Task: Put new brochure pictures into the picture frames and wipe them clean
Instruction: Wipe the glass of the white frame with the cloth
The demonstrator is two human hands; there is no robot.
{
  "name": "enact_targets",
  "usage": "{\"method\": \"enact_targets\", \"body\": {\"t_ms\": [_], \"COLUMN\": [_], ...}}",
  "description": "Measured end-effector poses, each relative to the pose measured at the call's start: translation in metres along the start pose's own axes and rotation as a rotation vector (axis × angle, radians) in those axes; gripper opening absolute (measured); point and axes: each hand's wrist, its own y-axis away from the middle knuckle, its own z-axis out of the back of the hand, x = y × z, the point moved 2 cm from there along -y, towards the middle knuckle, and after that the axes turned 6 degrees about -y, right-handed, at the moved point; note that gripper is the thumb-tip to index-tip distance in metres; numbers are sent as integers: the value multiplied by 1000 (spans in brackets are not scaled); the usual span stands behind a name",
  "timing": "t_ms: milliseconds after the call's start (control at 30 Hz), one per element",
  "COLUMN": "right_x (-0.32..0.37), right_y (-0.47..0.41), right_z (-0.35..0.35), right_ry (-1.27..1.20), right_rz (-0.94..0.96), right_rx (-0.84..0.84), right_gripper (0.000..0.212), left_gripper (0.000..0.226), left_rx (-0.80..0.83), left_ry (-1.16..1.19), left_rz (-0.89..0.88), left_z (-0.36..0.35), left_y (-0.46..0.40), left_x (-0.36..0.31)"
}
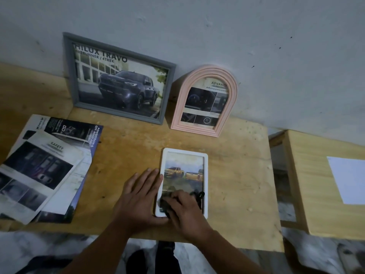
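Grey frame — "HILUX TRAVO", brochure — "SAFETY"

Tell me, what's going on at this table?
A person is cleaning a white picture frame lying flat on the wooden table. The left hand presses flat on its edge while the right hand rubs a dark cloth over the glass. Two filled frames lean against the wall.

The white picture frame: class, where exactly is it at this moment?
The white picture frame lies flat on the wooden table, in front of the pink arched frame, under both hands, right of the brochures.
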Motion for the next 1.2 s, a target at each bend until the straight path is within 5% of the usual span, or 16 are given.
{"method": "enact_targets", "body": {"t_ms": [133,300,433,567,733,800,933,1067,1200], "right_x": [-16,-58,-28,-7,13,6,-37,-57,-63], "right_y": [-19,-82,-81,-44,-15,-31,-76,-87,-56], "right_z": [35,69,23,14,41,63,93,84,93], "right_ry": [74,194,184,11,-155,-173,103,441,506], "right_rz": [222,-114,-183,-111,-34,-40,-224,-288,-255], "right_rx": [157,-207,-187,-39,394,385,-78,69,127], "right_gripper": [32,32,31,31,26,26,32,43,37], "left_gripper": [124,126,125,124,125,126,128,130,130], "left_rx": [6,23,33,18,0,-1,43,58,29], "left_ry": [-1,-18,-28,-45,-57,-64,-67,-71,-77], "left_rz": [-9,-3,0,-13,-19,-21,0,10,12], "left_z": [1,0,-1,-3,-2,-1,0,-2,-1], "left_y": [-1,-3,-1,0,0,0,-2,-2,0], "left_x": [0,0,1,1,0,-1,0,1,-1]}}
